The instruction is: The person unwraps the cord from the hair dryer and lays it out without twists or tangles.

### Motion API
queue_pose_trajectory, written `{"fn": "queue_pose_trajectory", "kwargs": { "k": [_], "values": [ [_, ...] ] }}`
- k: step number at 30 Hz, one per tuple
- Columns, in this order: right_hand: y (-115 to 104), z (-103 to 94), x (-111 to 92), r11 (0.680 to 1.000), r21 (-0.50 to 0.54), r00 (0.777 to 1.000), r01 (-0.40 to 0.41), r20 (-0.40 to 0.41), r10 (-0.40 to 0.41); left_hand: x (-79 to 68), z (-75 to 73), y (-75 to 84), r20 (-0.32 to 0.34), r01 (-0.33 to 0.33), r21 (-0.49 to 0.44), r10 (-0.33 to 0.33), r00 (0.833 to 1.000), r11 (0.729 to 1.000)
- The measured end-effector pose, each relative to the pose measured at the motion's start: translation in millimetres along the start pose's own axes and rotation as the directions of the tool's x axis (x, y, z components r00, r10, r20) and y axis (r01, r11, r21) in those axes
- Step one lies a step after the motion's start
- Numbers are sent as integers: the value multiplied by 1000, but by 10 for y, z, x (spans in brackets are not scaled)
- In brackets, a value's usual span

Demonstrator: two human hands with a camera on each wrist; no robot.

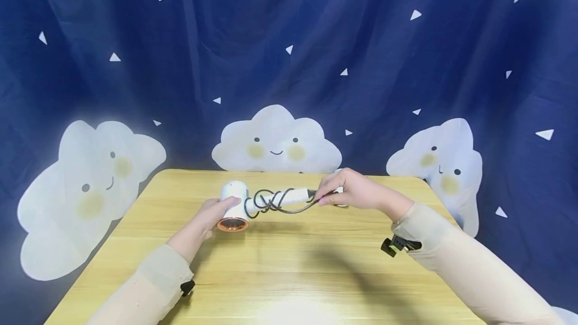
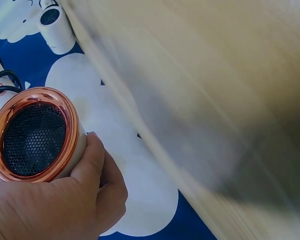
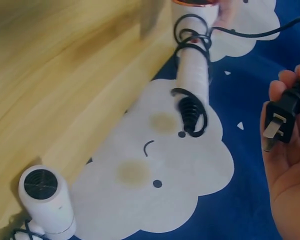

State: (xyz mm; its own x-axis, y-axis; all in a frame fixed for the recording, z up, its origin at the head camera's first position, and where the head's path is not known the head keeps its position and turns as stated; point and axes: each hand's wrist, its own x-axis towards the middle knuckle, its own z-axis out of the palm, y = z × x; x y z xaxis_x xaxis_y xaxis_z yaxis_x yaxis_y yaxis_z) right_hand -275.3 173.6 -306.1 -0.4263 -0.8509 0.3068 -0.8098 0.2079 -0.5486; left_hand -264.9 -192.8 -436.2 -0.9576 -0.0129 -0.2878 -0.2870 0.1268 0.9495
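Note:
A white hair dryer (image 1: 280,198) with a copper-coloured rim is held over the table, its handle pointing right. My left hand (image 1: 212,216) grips the head of the dryer; in the left wrist view the fingers lie along its side, just behind the dark mesh grille (image 2: 35,140). A black cord (image 3: 194,47) winds in loose loops round the handle. At the handle's end, my right hand (image 1: 349,188) pinches the black two-pin plug (image 3: 284,117), its metal prongs showing in the right wrist view.
Another white hair dryer (image 3: 52,210), with cord round its handle, stands on the table and is mostly hidden behind my right hand in the head view. The wooden table (image 1: 289,265) ends at a dark blue curtain (image 1: 289,74) printed with clouds.

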Motion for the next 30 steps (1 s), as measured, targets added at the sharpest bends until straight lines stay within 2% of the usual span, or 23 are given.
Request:
{"fn": "queue_pose_trajectory", "kwargs": {
  "k": [5,9,19,30],
  "values": [
    [15,-16,106,999,22,996,-41,-84,42,-12,32,-14,7,5,4,-5,1000,1000],
    [26,-28,168,999,4,984,-50,-173,50,-35,37,-12,14,3,3,-3,1000,1000],
    [95,-52,335,987,-4,920,-161,-363,149,-47,34,-8,11,6,11,-6,1000,1000],
    [200,-101,431,974,-68,862,-217,-482,158,-77,48,18,17,-3,27,2,1000,1000]
  ]
}}
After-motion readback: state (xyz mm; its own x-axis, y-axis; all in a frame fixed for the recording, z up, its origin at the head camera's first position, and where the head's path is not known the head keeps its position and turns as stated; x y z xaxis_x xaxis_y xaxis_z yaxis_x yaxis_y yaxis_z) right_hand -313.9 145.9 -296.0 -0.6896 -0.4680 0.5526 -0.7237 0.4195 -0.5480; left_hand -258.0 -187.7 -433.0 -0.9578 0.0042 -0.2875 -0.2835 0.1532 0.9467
